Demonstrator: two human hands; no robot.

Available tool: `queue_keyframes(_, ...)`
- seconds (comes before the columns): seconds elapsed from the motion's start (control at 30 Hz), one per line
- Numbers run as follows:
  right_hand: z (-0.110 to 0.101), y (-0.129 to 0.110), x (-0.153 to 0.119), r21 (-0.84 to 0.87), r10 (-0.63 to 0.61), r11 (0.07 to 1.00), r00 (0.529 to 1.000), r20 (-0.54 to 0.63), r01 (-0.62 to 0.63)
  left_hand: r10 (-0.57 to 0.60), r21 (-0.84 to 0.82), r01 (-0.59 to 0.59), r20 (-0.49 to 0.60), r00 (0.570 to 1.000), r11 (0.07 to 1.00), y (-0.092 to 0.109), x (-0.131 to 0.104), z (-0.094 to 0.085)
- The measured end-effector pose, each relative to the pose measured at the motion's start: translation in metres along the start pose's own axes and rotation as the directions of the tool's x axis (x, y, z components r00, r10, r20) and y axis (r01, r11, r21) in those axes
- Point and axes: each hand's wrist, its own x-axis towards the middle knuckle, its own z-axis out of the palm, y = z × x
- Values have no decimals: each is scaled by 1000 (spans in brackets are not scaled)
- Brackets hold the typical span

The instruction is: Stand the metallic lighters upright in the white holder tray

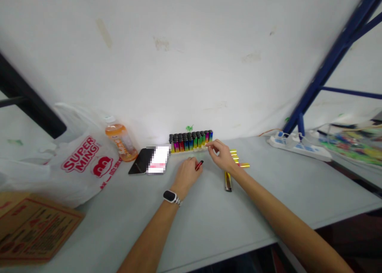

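My left hand (188,171), with a watch on its wrist, is closed on a small red and black item (199,165) that looks like a lighter. Fingers pinched, my right hand (221,153) touches the front right end of a rack of colourful lighters with black tops (191,141). Whatever those fingertips hold is too small to tell. Several yellow, shiny pieces (234,155) lie beside and partly behind my right hand. A gold and dark piece (228,182) lies under the right wrist's near side.
Phones (139,161) lie left of the rack, near an orange drink bottle (121,139). A white plastic bag (80,165) and cardboard box (38,229) stand at left. At right are a power strip (300,147), blue metal frame (322,72) and a colourful plastic-wrapped bundle (352,141).
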Motion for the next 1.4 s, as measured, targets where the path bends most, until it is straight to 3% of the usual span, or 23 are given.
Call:
queue_keyframes(0.13, 3, -6, -8, 114, 89, 990, 993, -83, -79, 28, -272, -37, -36, 999, 961, -7, 4, 6)
queue_keyframes(0.3, 1, -9, -22, 174, 173, 973, 980, -101, -154, -3, -673, -29, -46, 999, 739, -5, 6, 16)
queue_keyframes(0.47, 7, -7, -31, 144, 147, 980, 988, -47, -139, -52, -827, 1, -34, 998, 563, 3, 6, 17)
queue_keyframes(0.67, 17, -4, -33, 111, 116, 987, 993, 34, -119, -59, -929, 116, 102, 993, 352, 10, 2, 11)
queue_keyframes(0.93, 17, -2, -33, 98, 118, 988, 992, 38, -122, -342, -900, 172, 27, 939, 400, 23, -2, 7)
queue_keyframes(1.17, 17, -2, -33, 100, 129, 986, 990, 57, -134, -348, -886, 119, -51, 936, 448, 21, 2, 13)
queue_keyframes(1.4, 18, 1, -34, 117, 134, 983, 989, 67, -141, -338, -902, 105, -47, 940, 418, 22, 4, 16)
